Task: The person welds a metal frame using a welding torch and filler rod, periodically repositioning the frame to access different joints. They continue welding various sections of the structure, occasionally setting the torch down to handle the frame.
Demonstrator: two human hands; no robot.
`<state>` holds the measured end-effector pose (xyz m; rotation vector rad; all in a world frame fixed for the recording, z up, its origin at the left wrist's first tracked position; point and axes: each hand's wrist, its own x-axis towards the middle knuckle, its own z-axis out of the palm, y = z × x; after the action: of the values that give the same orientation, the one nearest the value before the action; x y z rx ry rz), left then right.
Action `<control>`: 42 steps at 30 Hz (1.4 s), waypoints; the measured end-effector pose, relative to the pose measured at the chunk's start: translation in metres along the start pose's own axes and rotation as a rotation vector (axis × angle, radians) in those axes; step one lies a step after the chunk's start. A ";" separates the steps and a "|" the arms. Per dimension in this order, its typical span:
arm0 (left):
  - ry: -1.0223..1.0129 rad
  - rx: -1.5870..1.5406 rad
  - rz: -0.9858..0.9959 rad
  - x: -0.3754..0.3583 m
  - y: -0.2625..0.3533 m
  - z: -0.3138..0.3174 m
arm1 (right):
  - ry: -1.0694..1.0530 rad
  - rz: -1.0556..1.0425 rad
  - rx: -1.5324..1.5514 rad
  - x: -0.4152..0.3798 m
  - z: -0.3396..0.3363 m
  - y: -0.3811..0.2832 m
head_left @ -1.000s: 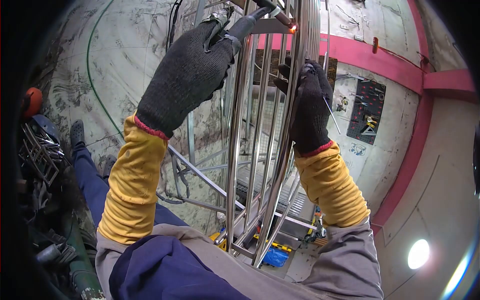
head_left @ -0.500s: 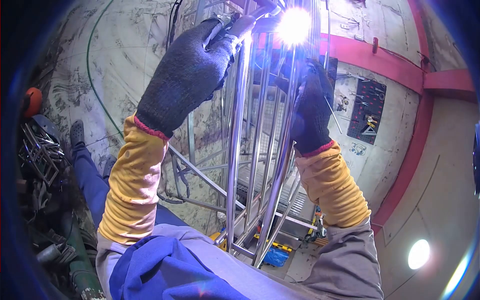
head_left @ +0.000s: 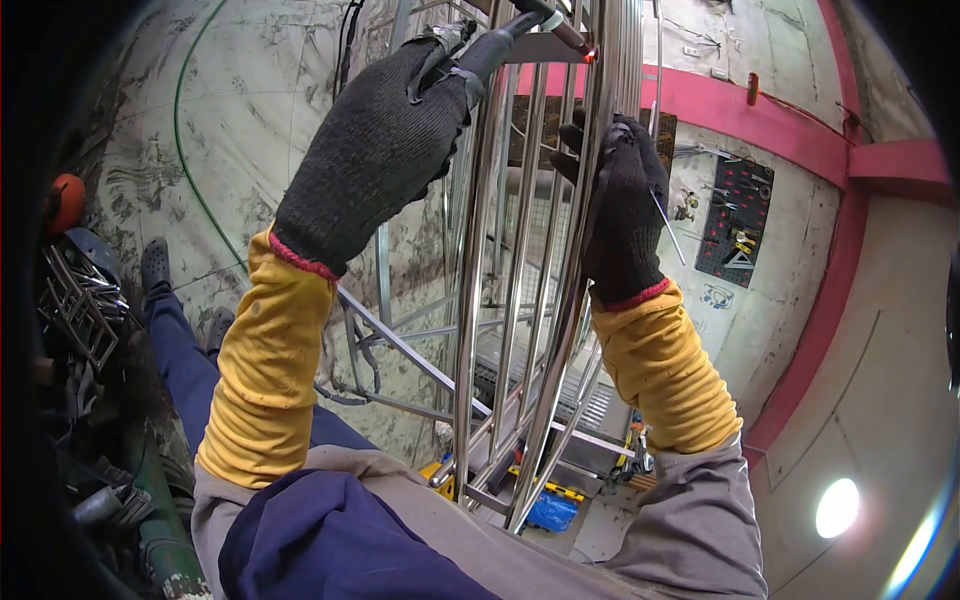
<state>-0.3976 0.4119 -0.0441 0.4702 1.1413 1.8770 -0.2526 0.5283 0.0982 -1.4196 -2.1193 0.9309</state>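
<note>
My left hand [head_left: 385, 150], in a dark knit glove, is closed around the handle of a welding torch [head_left: 487, 55]. The torch's nozzle [head_left: 570, 38] points at a joint on a frame of shiny metal tubes [head_left: 465, 300], where a small spot glows orange. Lower down and to the right, my gloved right hand [head_left: 627, 205] rests against the tubes, with fingertips showing past their left side. A thin welding rod [head_left: 669, 232] sticks out from this hand toward the lower right; most of its grip is hidden.
A green hose [head_left: 180, 130] runs along the stained floor at left. Scrap metal pieces [head_left: 85, 310] lie at the far left. A black tool board [head_left: 735, 220] and a pink beam [head_left: 780, 130] are at right. A blue bag [head_left: 553, 512] lies below the frame.
The bright welding arc has gone out, leaving a small orange glow at the joint. Both hands stay in nearly the same place.
</note>
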 end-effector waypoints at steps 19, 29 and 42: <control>0.011 0.029 0.017 -0.001 -0.001 -0.002 | -0.004 0.010 -0.027 -0.003 0.004 -0.008; -0.046 -0.019 -0.029 0.003 0.001 -0.005 | -0.023 0.007 0.055 -0.003 0.001 0.001; 0.004 0.032 0.025 -0.003 0.000 -0.004 | 0.042 0.007 -0.022 -0.001 0.006 -0.004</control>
<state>-0.3989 0.4073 -0.0457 0.5009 1.1739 1.8841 -0.2586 0.5245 0.0964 -1.4455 -2.1017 0.8750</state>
